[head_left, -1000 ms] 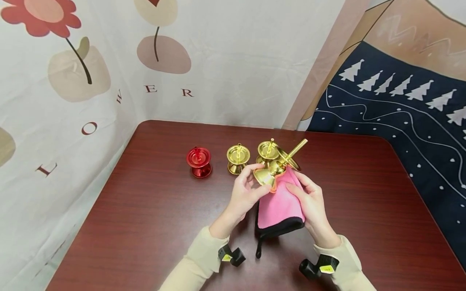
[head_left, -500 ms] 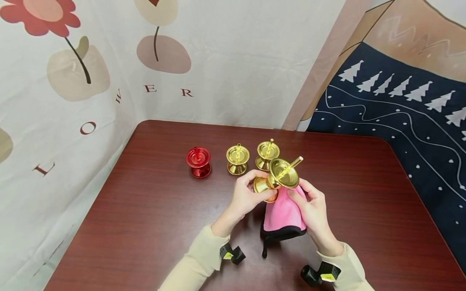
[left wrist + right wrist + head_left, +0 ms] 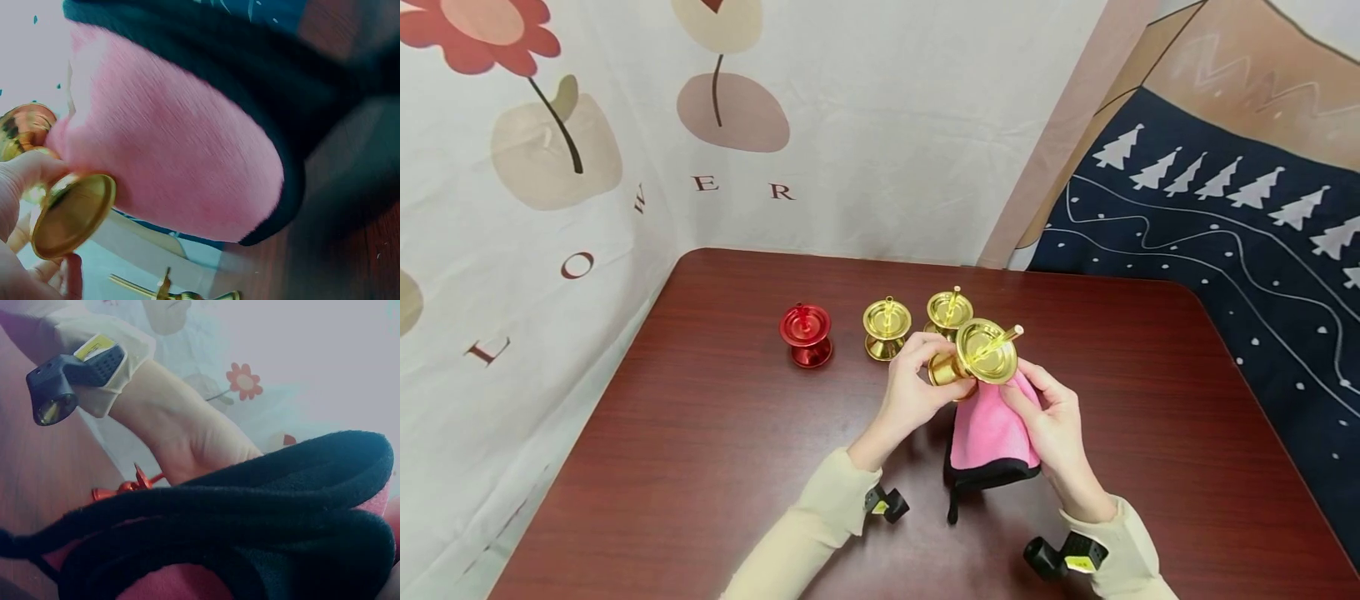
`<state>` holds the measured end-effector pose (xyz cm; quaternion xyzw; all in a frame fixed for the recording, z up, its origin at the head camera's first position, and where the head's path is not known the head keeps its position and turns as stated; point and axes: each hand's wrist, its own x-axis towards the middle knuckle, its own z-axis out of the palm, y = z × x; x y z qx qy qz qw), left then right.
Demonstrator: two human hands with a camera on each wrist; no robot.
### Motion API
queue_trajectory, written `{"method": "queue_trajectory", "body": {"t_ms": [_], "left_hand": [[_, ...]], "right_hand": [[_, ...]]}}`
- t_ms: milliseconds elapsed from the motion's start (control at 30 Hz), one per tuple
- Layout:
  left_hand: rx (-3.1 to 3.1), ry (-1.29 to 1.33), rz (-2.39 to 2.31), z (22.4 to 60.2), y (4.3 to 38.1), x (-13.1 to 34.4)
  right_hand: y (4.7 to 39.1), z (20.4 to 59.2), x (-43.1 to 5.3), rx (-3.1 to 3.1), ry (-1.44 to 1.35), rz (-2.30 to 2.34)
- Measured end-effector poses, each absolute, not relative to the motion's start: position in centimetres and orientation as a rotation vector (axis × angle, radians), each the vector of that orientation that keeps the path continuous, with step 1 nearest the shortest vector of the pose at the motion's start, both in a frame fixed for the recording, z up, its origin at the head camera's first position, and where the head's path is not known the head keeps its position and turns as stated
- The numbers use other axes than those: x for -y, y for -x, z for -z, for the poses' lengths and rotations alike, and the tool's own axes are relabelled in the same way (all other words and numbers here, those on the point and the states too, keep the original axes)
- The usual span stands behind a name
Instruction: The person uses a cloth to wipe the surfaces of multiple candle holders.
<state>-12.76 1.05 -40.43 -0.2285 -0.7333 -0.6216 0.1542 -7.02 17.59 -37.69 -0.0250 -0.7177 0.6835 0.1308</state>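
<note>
My left hand (image 3: 910, 392) grips a gold candle holder (image 3: 988, 354) low down, by its waist and flared base, and holds it tilted off the table. Its dish faces up towards the head camera and its spike points right. In the left wrist view the hollow underside of the base (image 3: 72, 215) shows between the fingers. With thumb and fingers my right hand (image 3: 1056, 421) pinches a pink cloth (image 3: 996, 433) with black edging against the holder, just under the dish. The cloth's lower part hangs down. In the right wrist view the folded cloth (image 3: 169, 500) hides the right fingers.
Behind the hands two more gold candle holders (image 3: 886, 329) stand upright on the dark red-brown table (image 3: 700, 467). A red candle holder (image 3: 805, 327) stands to their left. A white printed curtain (image 3: 880, 150) hangs at the back, a navy one (image 3: 1210, 242) at the right.
The held candle holder has turned, so its dish now faces the head camera instead of away. Cloth and both hands have shifted slightly right. The standing holders stay put.
</note>
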Motion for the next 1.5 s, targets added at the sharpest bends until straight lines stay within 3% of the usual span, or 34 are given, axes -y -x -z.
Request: {"method": "queue_trajectory", "body": {"t_ms": [500,1500], "left_hand": [[2.118,0.576,1.595,42.0,15.9,-3.8],[2.391,0.457,1.47,44.5,18.2,-11.8]], "right_hand": [[6.1,37.7,-20.0,1.992,0.267,-2.033],[4.7,38.2,-23.2,1.942,0.524,-1.955]]}}
